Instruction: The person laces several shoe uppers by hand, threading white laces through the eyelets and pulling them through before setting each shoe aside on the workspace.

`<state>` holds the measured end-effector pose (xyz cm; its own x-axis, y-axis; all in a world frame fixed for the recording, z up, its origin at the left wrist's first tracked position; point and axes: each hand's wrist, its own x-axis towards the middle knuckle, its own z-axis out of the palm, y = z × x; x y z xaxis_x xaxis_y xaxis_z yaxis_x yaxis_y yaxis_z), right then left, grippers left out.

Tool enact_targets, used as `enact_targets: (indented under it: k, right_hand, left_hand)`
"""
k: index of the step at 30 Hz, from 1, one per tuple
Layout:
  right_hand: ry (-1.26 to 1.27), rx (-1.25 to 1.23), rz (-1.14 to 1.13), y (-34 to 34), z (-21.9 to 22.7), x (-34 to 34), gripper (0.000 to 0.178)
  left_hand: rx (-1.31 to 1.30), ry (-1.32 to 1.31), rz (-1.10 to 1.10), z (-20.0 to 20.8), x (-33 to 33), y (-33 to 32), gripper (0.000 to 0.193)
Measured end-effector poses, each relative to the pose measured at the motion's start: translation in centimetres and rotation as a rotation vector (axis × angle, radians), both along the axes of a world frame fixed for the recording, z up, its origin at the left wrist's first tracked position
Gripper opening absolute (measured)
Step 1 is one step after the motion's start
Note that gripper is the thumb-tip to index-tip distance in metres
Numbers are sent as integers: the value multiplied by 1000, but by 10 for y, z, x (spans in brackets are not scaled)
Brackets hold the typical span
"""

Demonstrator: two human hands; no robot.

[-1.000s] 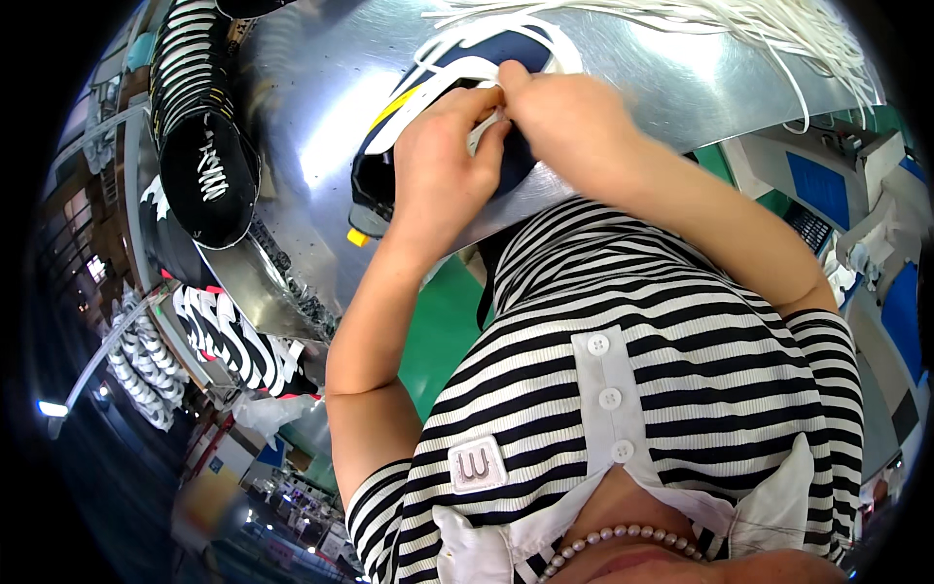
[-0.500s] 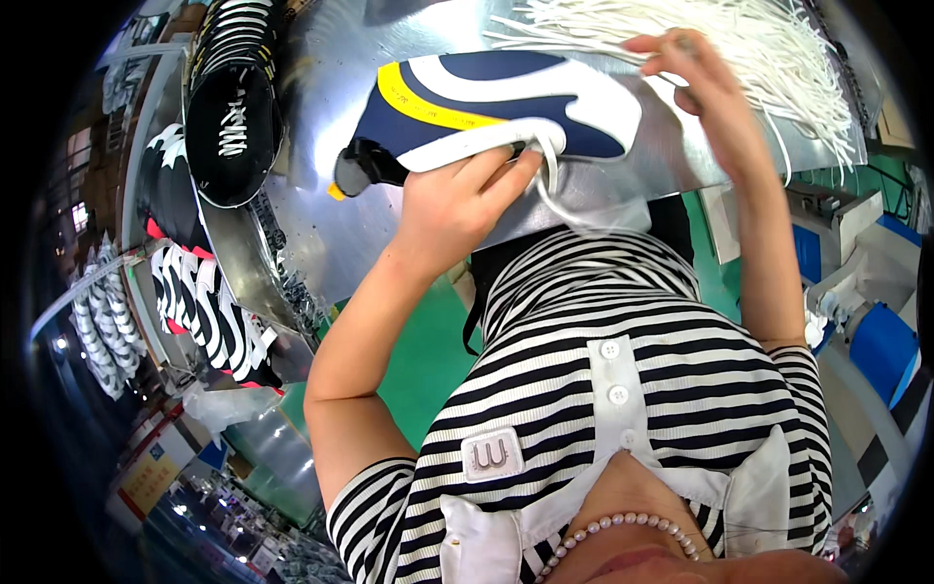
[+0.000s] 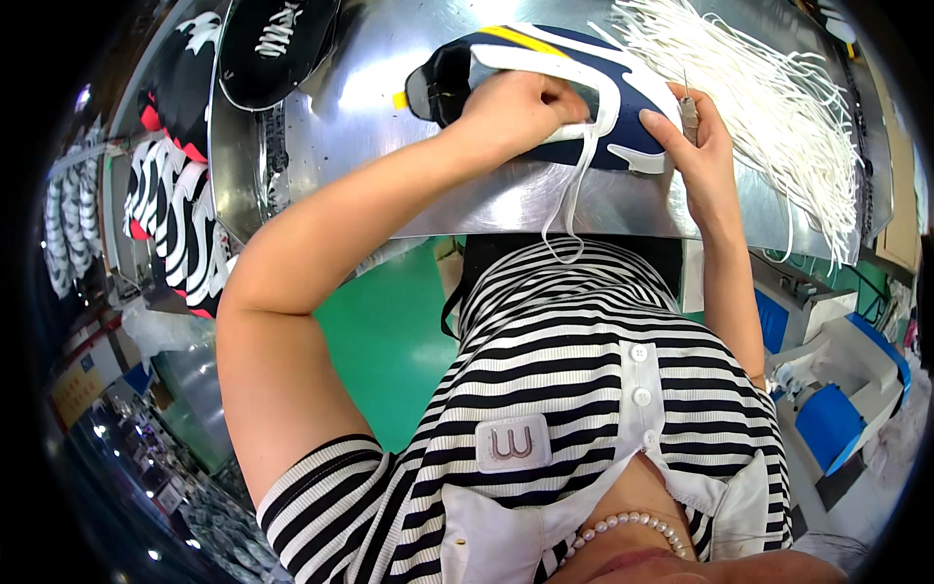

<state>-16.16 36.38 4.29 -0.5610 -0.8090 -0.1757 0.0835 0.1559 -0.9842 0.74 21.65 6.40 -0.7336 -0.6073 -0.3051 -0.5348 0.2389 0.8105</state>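
Observation:
A navy, white and yellow shoe upper lies on its side across the metal table, its dark heel toward the left. My left hand reaches into its opening with the fingers curled; their tips are hidden there, so what they hold does not show. A white shoelace hangs from the eyelet edge in a loop over the table's near edge. Around the toe, my right hand closes with thumb and fingers. A small metal tool with a thin, needle-like point is held among that hand's fingers.
A thick bundle of loose white laces spreads over the table's right side. At the far left stands a black shoe with white lacing. Beyond the left edge are black, white and red shoes. Grey and blue bins stand at the lower right.
My left hand has gone from the eyelet edge into the opening. The right hand has come down from the laces onto the toe. The upper has moved right and tilted.

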Motion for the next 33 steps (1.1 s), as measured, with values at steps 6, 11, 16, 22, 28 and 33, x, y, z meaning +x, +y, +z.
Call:
enact_targets:
  k: [6,11,16,22,28,33]
  right_hand:
    - [-178,167,109,7,4,-8,41]
    - [-225,221,120,12,9,-3,43]
    - [-232,173,75,15,3,5,48]
    - [-252,9,49,15,-5,11,47]
    - [-167,-248,-88,9,-25,14,44]
    - [64,-320,-225,8,-44,-10,28]
  left_hand:
    - [58,368,46,-23,-4,-4,26]
    - [93,296,-11,-10,-2,2,23]
    - [74,274,-47,-2,-4,7,20]
    - [-65,209,17,-5,-3,10,14]
    - [-1043,171,-103,2,15,-6,7]
    - [-1373,-101,199,11,125,-84,14]
